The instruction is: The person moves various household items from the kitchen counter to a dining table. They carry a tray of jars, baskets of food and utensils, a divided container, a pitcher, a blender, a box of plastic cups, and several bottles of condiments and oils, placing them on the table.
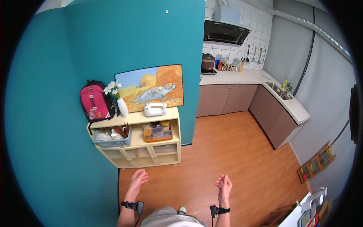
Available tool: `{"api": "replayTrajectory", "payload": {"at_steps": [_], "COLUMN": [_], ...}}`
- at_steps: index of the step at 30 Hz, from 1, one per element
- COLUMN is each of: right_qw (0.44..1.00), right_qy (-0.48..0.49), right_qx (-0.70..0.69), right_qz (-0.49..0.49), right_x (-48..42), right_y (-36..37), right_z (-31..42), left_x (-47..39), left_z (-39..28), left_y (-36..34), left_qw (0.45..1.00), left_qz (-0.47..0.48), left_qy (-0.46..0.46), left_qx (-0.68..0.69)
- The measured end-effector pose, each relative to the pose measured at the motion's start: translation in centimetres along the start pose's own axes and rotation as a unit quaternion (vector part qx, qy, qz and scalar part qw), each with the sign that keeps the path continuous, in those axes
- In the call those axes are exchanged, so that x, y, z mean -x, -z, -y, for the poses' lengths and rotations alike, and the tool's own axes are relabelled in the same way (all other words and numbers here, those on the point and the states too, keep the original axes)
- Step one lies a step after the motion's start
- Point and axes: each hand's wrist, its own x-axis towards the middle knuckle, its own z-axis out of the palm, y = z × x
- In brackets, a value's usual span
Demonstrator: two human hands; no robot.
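Observation:
My left hand [139, 178] hangs in the air with loosely bent fingers and nothing in it. It is nearest to a cream cabinet [136, 118] with glass doors. My right hand [224, 184] is also empty, half curled above the wood floor [221, 142]. On the cabinet top stand a pink and black backpack [95, 99], a white vase [122, 107] with daisies, a framed painting [154, 88] and a white hand mixer [155, 109]. The shelf below holds a blue basket [113, 142] of dishes and an orange tray [158, 139] of containers.
A teal wall [42, 127] rises at the left. Beyond lies an L-shaped kitchen counter [232, 77] with a rice cooker [208, 61], bottles, a range hood [227, 32] and a sink [279, 90]. At the right are a wooden rack [316, 164] and a white table [293, 217].

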Motion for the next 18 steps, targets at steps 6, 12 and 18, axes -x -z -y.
{"api": "replayTrajectory", "payload": {"at_steps": [6,12,18], "right_qw": [1.000,0.996,0.989], "right_qy": [-0.007,0.027,0.067], "right_qx": [-0.003,0.017,0.024], "right_qz": [-0.024,-0.080,-0.128], "right_x": [-8.4,-17.6,-24.9], "right_y": [-2.8,-4.7,-7.8], "right_z": [0.9,2.3,5.8], "left_x": [-10.9,-24.0,-34.8], "left_z": [-0.9,-3.3,-8.1], "left_y": [-4.6,-13.0,-23.5], "left_qw": [0.999,0.992,0.961], "left_qz": [0.021,0.118,0.266], "left_qy": [0.031,0.034,0.065], "left_qx": [0.006,0.014,-0.031]}}
